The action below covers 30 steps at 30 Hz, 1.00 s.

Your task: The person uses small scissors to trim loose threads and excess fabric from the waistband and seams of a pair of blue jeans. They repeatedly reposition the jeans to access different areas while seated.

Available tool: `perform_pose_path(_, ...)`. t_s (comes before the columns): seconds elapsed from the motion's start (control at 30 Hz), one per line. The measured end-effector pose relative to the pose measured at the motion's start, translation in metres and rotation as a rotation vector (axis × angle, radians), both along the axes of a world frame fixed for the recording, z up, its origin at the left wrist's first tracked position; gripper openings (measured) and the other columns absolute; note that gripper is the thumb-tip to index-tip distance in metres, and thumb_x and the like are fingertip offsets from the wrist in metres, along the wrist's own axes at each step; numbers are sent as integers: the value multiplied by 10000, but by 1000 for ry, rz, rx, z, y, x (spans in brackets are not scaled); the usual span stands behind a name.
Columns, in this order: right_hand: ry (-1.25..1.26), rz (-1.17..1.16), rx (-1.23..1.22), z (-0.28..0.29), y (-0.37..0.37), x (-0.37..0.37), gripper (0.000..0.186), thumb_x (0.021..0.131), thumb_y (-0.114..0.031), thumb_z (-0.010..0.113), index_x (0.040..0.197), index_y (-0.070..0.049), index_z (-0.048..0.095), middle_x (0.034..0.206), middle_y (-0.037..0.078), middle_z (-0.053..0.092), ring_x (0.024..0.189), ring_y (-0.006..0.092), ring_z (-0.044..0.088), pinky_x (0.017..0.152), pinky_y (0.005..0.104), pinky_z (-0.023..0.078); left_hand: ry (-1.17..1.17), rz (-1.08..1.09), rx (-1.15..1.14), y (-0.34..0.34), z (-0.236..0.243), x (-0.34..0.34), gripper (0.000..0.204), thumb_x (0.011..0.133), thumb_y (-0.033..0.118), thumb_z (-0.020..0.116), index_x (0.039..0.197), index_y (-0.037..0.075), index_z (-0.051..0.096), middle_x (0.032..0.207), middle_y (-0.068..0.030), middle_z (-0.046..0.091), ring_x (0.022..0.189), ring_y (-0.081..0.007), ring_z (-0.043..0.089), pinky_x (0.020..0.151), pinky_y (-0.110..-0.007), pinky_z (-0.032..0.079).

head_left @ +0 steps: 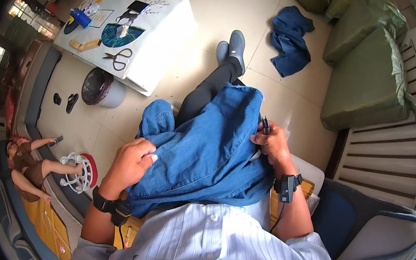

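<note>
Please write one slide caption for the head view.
Left hand grips a spread blue denim garment; right hand holds a small dark tool.

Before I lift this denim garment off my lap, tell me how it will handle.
The denim garment will probably sag, since it drapes in soft folds. It may feel fairly heavy, given its broad spread of cloth.
</note>
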State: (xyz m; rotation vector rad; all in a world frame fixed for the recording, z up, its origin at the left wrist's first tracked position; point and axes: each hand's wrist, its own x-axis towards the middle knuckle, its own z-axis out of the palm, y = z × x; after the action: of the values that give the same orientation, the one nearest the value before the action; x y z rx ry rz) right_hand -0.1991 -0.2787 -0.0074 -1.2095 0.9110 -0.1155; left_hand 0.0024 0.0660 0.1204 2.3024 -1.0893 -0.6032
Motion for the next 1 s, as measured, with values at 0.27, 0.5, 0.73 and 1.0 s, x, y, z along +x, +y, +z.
perform_pose_path(0.27,-183,-275,26,17,10,-15,389,752,98,776,1080,-50,628,822,-48,550,506,40,437,426,233,314,118,183,-42,49,28,13,113,878,22,738,931,-4,642,818,-34,608,733,-110,551,659,-295,447)
perform_pose_path(0.5,-247,-57,-85,46,61,-51,415,740,103,824,1104,-55,703,848,-81,558,749,26,515,691,203,452,192,211,337,112,1,40,123,873,35,735,968,6,663,790,-79,658,675,-197,610,660,-348,497)
perform_pose_path(0.73,-195,124,-121,38,92,-66,364,808,71,800,1123,-43,657,804,-68,517,713,28,466,642,218,399,33,-63,176,1,56,24,191,886,88,714,1056,9,680,981,-151,661,898,-333,678,804,-402,536)
perform_pose_path(1.0,-180,248,-275,62,106,-79,371,832,40,788,1166,-43,650,828,-28,553,719,60,510,655,248,441,81,-639,-241,-164,-16,-4,399,849,35,705,1245,-2,674,1286,-169,670,1276,-364,604,1098,-448,475)
